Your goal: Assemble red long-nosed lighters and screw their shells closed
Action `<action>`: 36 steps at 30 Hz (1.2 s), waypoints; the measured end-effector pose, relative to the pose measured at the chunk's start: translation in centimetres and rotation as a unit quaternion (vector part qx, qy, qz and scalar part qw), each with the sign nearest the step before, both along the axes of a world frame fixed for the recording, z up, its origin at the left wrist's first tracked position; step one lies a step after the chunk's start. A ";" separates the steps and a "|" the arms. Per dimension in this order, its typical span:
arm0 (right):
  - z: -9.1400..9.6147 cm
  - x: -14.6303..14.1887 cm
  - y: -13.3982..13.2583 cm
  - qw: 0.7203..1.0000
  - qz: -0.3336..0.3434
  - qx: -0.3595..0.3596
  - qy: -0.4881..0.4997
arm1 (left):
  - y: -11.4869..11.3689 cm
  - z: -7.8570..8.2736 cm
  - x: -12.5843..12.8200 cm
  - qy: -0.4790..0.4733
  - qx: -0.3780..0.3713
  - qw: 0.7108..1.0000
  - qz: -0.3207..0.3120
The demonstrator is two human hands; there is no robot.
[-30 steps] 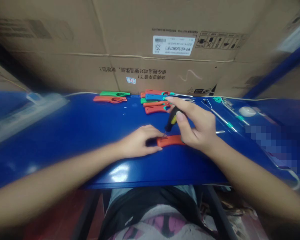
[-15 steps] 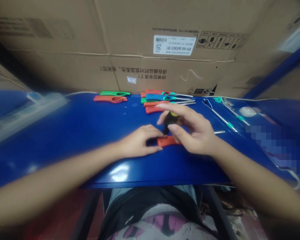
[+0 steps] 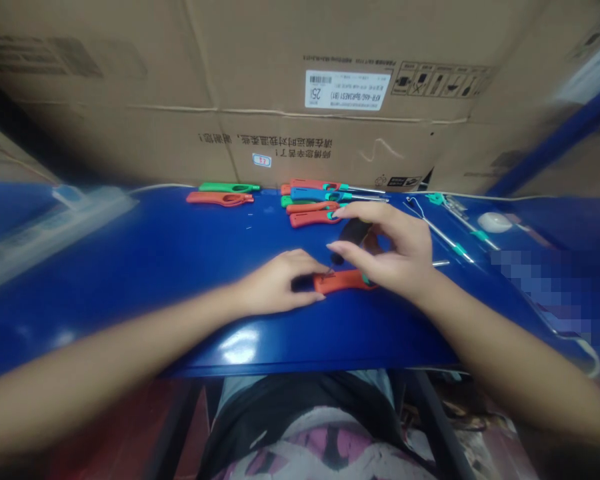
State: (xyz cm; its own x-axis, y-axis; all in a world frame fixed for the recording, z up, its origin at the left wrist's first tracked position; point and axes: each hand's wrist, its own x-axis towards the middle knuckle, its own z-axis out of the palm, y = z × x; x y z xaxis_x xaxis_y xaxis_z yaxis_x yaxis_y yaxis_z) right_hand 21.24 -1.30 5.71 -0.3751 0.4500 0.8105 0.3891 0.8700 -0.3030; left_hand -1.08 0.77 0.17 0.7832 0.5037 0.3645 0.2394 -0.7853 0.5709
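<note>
An orange gas lighter (image 3: 337, 281) lies on the blue table in front of me, a bit of teal showing by its trigger. My left hand (image 3: 283, 283) pinches its left end between thumb and fingers. Above the lighter, my right hand (image 3: 400, 257) is closed around the dark handle of a short screwdriver (image 3: 351, 240), which is tilted. The screwdriver's thin tip is near the lighter's left end; I cannot tell whether they touch. My right hand hides part of the lighter, and a metal tube (image 3: 441, 263) shows beyond that hand.
Several lighters (image 3: 314, 194) with metal tubes lie behind my hands. Green (image 3: 229, 188) and orange (image 3: 219, 199) handle shells are at back left. Metal rods with teal parts (image 3: 453, 243) and a white round object (image 3: 495, 222) lie right. A power strip (image 3: 55, 230) is left; a cardboard box (image 3: 155, 147) stands behind.
My right hand has shifted slightly right, and the screwdriver handle now leans more to the right. More of the orange lighter shows. My left hand has stayed in place.
</note>
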 end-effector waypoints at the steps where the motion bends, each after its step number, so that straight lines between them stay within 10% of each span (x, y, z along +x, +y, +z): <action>1: 0.1 0.1 0.0 1.000 -0.001 0.009 -0.012 | 0.0 0.0 0.0 -0.001 -0.001 1.000 0.001; 7: 0.7 0.3 0.0 0.992 0.066 -0.108 -0.025 | 0.0 0.2 0.1 0.004 -0.008 1.000 0.001; 13: 1.0 -0.1 -0.4 0.998 -0.030 0.033 -0.036 | 0.0 0.1 0.1 0.002 -0.006 1.000 0.009; 19: 0.8 -0.2 -0.5 0.996 0.036 -0.073 -0.045 | 0.1 0.1 0.1 0.007 -0.004 1.000 0.005; 25: 0.9 0.1 -0.5 0.998 0.005 0.043 -0.034 | 0.0 -0.1 0.1 0.000 0.002 1.000 0.007; 31: 0.8 -0.5 -0.5 0.994 0.067 -0.078 -0.018 | 0.1 0.0 0.1 -0.002 -0.003 1.000 0.005; 36: 0.1 -0.4 -0.1 1.000 0.015 0.016 0.010 | 0.1 -0.1 0.1 0.002 -0.002 1.000 0.010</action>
